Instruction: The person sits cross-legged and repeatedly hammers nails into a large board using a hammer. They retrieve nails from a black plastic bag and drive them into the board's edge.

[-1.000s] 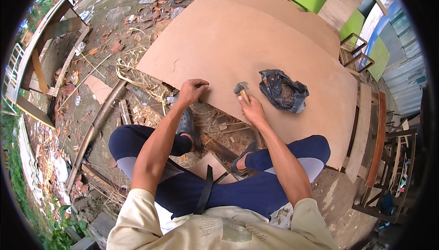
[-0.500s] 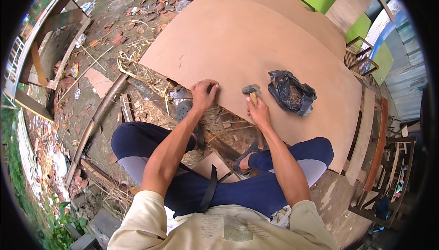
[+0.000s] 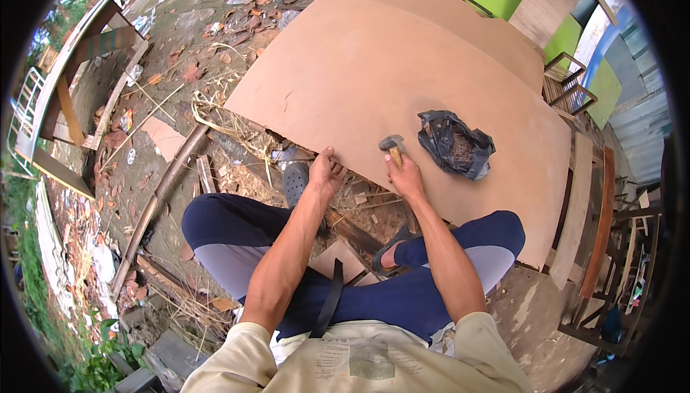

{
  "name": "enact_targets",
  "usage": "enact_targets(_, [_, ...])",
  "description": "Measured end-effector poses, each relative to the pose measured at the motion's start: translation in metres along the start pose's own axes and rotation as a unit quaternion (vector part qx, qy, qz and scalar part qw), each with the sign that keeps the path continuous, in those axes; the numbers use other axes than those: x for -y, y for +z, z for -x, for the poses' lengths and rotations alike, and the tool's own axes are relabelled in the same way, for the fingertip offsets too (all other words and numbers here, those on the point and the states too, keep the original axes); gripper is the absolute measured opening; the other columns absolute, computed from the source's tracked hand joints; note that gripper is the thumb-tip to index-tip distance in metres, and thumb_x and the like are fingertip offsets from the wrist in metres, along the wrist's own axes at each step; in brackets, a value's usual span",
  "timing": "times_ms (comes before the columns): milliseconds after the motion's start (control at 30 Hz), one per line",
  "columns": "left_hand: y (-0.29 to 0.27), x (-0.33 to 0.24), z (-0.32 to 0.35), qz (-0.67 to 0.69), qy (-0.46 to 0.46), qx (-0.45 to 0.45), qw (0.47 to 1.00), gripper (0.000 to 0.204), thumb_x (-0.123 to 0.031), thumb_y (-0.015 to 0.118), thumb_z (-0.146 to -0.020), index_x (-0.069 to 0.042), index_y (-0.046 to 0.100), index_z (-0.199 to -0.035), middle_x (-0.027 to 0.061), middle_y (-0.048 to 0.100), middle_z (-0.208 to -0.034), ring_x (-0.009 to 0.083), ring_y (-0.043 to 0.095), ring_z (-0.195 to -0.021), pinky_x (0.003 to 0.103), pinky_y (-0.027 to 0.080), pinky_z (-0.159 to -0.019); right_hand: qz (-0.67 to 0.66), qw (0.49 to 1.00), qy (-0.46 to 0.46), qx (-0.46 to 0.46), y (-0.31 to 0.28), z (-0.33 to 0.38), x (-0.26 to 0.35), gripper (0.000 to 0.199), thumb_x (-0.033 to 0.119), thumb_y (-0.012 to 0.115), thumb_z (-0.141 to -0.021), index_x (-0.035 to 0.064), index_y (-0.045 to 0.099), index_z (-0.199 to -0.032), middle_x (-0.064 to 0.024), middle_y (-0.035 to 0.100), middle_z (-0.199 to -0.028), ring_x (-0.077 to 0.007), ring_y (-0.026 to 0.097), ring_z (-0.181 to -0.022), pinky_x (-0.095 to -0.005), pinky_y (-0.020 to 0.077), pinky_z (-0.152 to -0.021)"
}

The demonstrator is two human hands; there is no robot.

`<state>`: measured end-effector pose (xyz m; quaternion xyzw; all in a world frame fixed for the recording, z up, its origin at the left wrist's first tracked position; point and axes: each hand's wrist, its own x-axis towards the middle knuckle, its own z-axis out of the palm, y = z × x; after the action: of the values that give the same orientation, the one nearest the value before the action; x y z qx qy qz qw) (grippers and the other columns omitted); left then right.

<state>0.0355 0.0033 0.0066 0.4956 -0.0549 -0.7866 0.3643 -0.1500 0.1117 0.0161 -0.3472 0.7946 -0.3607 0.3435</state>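
A large brown sheet of board lies in front of me, with a shallow bend to its near edge. At that edge is my left hand, turned partly upward, its thumb apart from loosely bent fingers. It touches or nearly touches the board, and nothing shows in it. My right hand is closed round the short wooden handle of a hammer, whose dark metal head rests on or just over the board. To the right of the hammer sits a crumpled black plastic bag, open at the top, with many small brownish nails inside.
Wood scraps and straw litter the ground under the near edge. A long wooden pole lies to the left, beyond my knee. Wooden planks stand along the right side. An overturned wooden frame is at the far left.
My left hand has come off the board's top to its near edge and turned over from palm down. The right hand still grips the hammer in nearly the same place.
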Motion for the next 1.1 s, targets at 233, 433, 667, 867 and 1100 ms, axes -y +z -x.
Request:
enact_targets(233, [-0.004,0.009,-0.004,-0.048,0.027,0.002,0.998,0.059,-0.021,0.061,-0.097,-0.001,0.034,-0.145,0.0183,0.031,-0.153,0.0347,0.036,-0.139,0.048,0.034,-0.116,0.046,0.998,-0.043,-0.019,0.003,-0.003,-0.008,0.047,0.047,0.061,-0.093,0.0011,0.065,-0.100,-0.0202,0.070,-0.082,-0.0386,0.069,-0.086,-0.0485,0.0512,-0.078])
enact_targets(433, [-0.008,0.012,-0.005,-0.090,0.063,0.002,0.994,0.043,-0.018,0.061,-0.097,0.000,0.048,-0.134,0.0141,0.052,-0.134,0.0291,0.051,-0.124,0.046,0.042,-0.108,0.044,0.995,-0.089,0.002,0.012,-0.009,0.012,0.027,0.023,0.070,-0.091,-0.0016,0.060,-0.097,-0.0072,0.068,-0.075,-0.0159,0.066,-0.062,-0.0341,0.0542,-0.062])
enact_targets(667, [-0.011,0.007,0.003,-0.136,0.080,-0.010,0.987,0.035,-0.014,0.063,-0.097,0.000,0.056,-0.128,0.0084,0.061,-0.117,0.0211,0.059,-0.107,0.040,0.052,-0.093,-0.061,0.987,-0.113,0.097,0.058,-0.027,0.043,0.025,0.006,0.069,-0.086,-0.0037,0.058,-0.105,-0.0157,0.072,-0.100,-0.0200,0.070,-0.092,-0.0326,0.0566,-0.078])
enact_targets(867, [-0.022,0.005,-0.004,-0.140,0.088,0.010,0.986,0.032,-0.012,0.064,-0.096,0.001,0.057,-0.124,0.0024,0.063,-0.097,0.0142,0.062,-0.083,0.032,0.056,-0.081,-0.151,0.979,-0.048,0.131,0.081,-0.024,0.058,0.025,-0.005,0.059,-0.089,-0.0080,0.050,-0.112,-0.0185,0.070,-0.107,-0.0236,0.070,-0.099,-0.0322,0.0586,-0.084])
enact_targets(1100, [-0.020,0.011,-0.004,-0.178,0.131,0.003,0.975,0.029,-0.014,0.066,-0.096,0.003,0.060,-0.118,0.0027,0.064,-0.091,0.0128,0.064,-0.081,0.031,0.058,-0.080,-0.174,0.981,-0.008,0.080,0.056,-0.030,0.043,0.009,-0.001,0.054,-0.091,-0.0038,0.052,-0.099,-0.0134,0.072,-0.093,-0.0166,0.073,-0.080,-0.0292,0.0599,-0.070])
